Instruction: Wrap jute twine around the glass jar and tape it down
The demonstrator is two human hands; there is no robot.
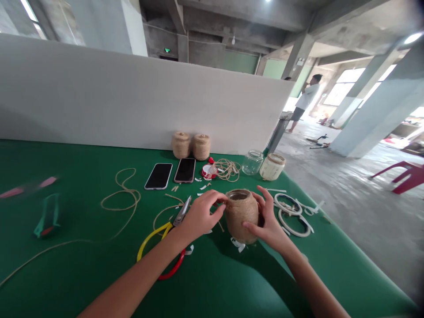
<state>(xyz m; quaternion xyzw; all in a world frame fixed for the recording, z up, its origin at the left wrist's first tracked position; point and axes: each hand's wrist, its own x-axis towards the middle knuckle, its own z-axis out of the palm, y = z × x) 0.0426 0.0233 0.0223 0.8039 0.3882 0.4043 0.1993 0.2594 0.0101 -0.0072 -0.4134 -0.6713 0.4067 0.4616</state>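
Note:
A glass jar wrapped in brown twine point(241, 218) stands tilted slightly over the green table, its mouth upward. My right hand point(270, 221) grips it from the right, thumb across the front and forefinger raised by the rim. At the jar's upper left side, the thumb and fingertips of my left hand point(207, 212) come together in a pinch; what lies between them is too small to make out. Scissors point(180, 216) with yellow and red handles lie partly under my left forearm. White scraps of tape backing point(237, 244) lie at the jar's base.
Behind are two twine balls point(181, 145), two phones point(159, 176), a twine bundle point(228, 170), a clear jar point(252, 162) and a tape-covered jar point(273, 167). Tape rolls point(294, 223) lie right. Loose twine point(124, 194) trails left. A white partition point(139, 101) backs the table; a person point(306, 99) stands beyond.

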